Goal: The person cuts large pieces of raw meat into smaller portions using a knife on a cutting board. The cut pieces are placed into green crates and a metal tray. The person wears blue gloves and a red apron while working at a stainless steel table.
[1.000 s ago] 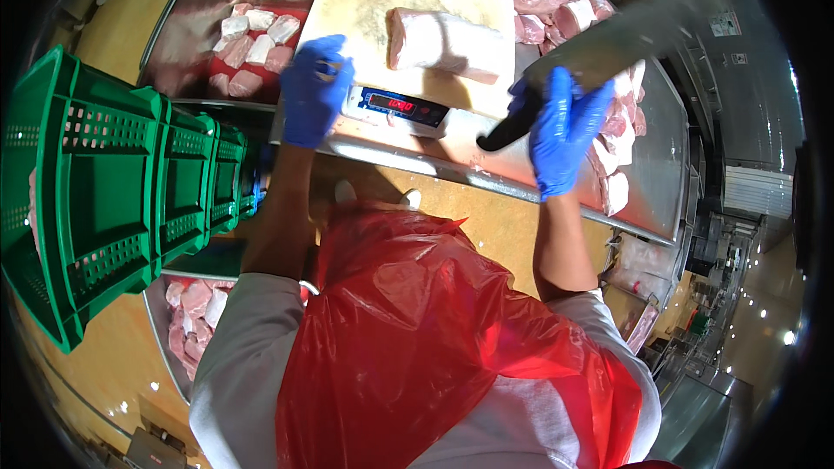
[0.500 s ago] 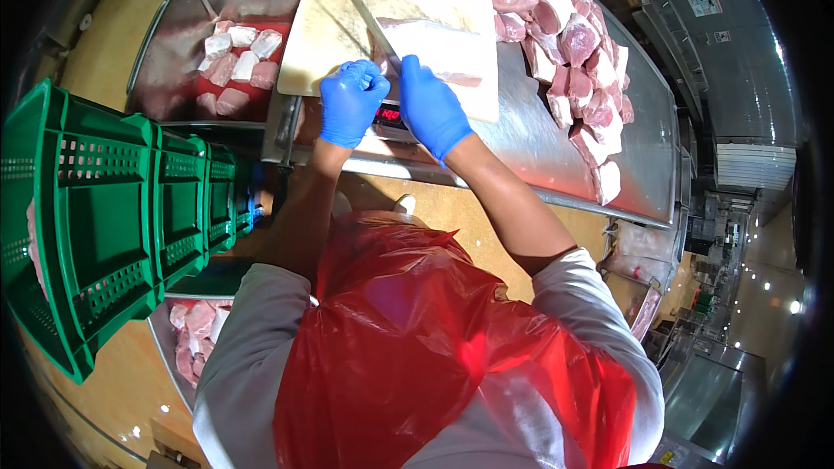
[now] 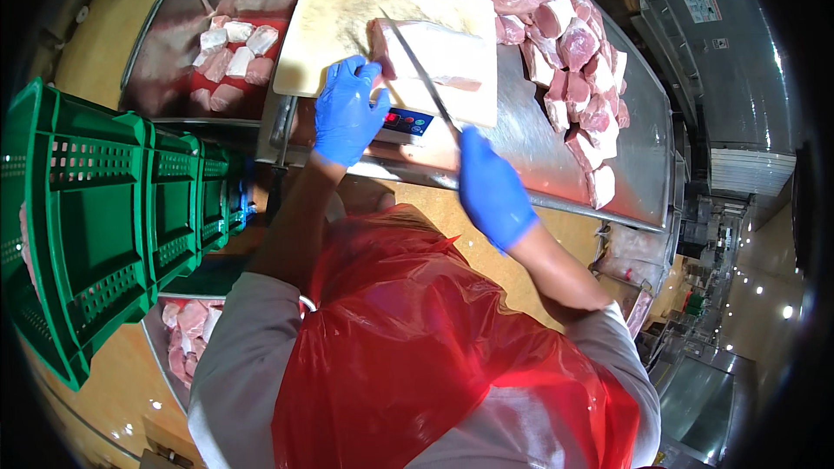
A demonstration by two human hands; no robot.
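Note:
A long pale slab of meat (image 3: 456, 56), pink at its cut left end, lies on the white cutting board (image 3: 321, 13). My left hand (image 3: 346, 113), in a blue glove, is at the slab's near left corner, with pink meat showing between its fingers and thumb. Gripped in my blue-gloved right hand (image 3: 495, 191) is a long knife (image 3: 421, 69). Its blade slants up and left across the slab, while the hand is beyond the board's near edge. Where the cutting edge meets the meat cannot be made out.
A steel tray (image 3: 165, 43) with several meat chunks stands left of the board. Right of it, a large meat pile (image 3: 578, 61) covers part of the steel table (image 3: 539, 152). A scale display (image 3: 408, 122) shows under the board's near edge. Green crates (image 3: 95, 208) stand at the left.
My right hand has drawn back toward me and right, pulling the knife with it. My left hand has unfolded from a curled shape and reached to the meat's left end.

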